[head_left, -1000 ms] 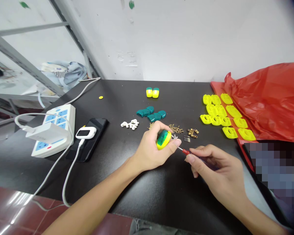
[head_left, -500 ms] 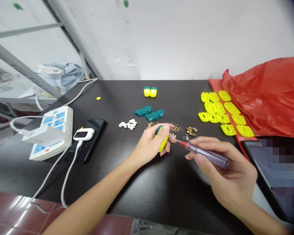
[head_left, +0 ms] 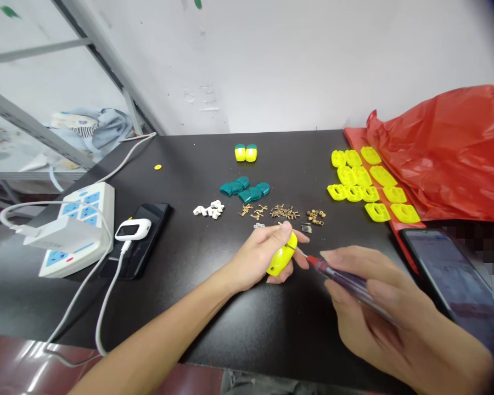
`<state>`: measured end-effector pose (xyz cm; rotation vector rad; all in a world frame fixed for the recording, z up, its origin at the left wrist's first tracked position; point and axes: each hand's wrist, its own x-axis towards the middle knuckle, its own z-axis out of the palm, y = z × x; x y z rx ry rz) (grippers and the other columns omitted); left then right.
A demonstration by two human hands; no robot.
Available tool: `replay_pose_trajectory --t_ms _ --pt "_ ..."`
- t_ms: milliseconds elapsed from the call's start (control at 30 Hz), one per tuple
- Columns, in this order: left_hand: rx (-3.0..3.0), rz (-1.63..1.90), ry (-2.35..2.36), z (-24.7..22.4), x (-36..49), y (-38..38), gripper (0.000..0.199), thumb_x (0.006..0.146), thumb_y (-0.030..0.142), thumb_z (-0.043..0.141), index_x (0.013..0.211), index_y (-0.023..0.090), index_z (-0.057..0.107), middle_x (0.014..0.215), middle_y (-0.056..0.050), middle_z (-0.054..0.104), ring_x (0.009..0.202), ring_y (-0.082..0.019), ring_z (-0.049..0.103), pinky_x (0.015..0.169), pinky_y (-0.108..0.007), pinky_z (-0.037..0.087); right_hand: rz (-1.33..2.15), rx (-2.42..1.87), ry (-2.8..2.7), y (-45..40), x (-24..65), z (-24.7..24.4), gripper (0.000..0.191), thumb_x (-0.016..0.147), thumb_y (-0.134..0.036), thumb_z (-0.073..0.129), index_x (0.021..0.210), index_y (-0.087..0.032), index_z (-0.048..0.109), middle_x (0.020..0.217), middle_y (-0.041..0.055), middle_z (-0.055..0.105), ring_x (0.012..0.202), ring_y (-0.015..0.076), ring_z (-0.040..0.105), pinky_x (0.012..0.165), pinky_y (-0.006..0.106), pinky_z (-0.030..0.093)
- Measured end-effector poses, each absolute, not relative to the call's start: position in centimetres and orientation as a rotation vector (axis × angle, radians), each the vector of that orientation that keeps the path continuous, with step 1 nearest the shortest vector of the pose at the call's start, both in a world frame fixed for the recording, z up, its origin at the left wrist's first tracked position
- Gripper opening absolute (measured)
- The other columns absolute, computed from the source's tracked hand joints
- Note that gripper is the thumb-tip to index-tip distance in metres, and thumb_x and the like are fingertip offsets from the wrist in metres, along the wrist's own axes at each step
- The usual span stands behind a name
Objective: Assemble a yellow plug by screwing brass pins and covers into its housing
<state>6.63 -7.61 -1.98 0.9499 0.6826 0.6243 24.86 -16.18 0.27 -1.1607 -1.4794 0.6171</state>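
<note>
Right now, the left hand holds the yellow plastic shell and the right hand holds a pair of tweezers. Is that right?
Not quite: the right hand holds a small screwdriver with a clear purple handle and a red collar, not tweezers, as the head view shows. The left hand does hold the yellow plastic shell.

The plastic shell is glowing bright yellow, while the screwdriver is showing a red collar and what seems a translucent purple handle. The curved caps are showing deep teal, the plastic bag is shining red, and the workbench is staying matte black.
</note>
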Motion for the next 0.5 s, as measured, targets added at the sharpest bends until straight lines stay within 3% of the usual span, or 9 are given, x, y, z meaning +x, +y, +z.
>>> replay_pose_trajectory --t_ms 167,333,400,500 --pt "0.977 0.580 0.717 -2.8 7.5 -8.2 0.058 0.093 0.066 0.054 0.106 0.011 0.065 0.061 -0.002 0.063 0.037 -0.008 0.046 0.032 -0.017 0.029 0.173 -1.079 -1.614 -16.5 24.3 1.3 0.061 0.066 -0.004 0.084 0.112 -0.042 0.071 0.095 -0.0039 0.082 0.078 0.0224 0.078 0.078 0.035 0.067" --pt "0.995 0.539 0.706 -2.7 7.8 -8.3 0.055 0.093 0.064 0.054 0.101 0.011 0.067 0.055 0.001 0.057 0.036 -0.007 0.043 0.031 -0.016 0.028 0.478 -1.222 -1.565 -17.1 24.1 1.0 0.037 0.079 -0.028 0.081 0.112 -0.043 0.074 0.103 0.0013 0.080 0.091 0.0295 0.077 0.085 0.046 0.068" --pt "0.995 0.518 0.703 -2.6 7.8 -8.2 0.055 0.094 0.064 0.053 0.096 0.011 0.068 0.056 0.000 0.057 0.036 -0.007 0.043 0.031 -0.016 0.027 0.536 -1.213 -1.545 -17.5 24.0 0.7 0.030 0.087 -0.036 0.074 0.116 -0.041 0.074 0.107 0.0036 0.080 0.098 0.0299 0.077 0.087 0.045 0.067" --pt "0.976 0.506 0.695 -2.7 7.7 -8.1 0.053 0.094 0.063 0.054 0.097 0.012 0.068 0.056 0.000 0.057 0.036 -0.007 0.043 0.031 -0.016 0.025 0.664 -1.200 -1.480 -18.2 23.9 0.3 0.034 0.094 -0.046 0.063 0.128 -0.040 0.070 0.119 0.0063 0.076 0.103 0.0306 0.076 0.082 0.041 0.068"
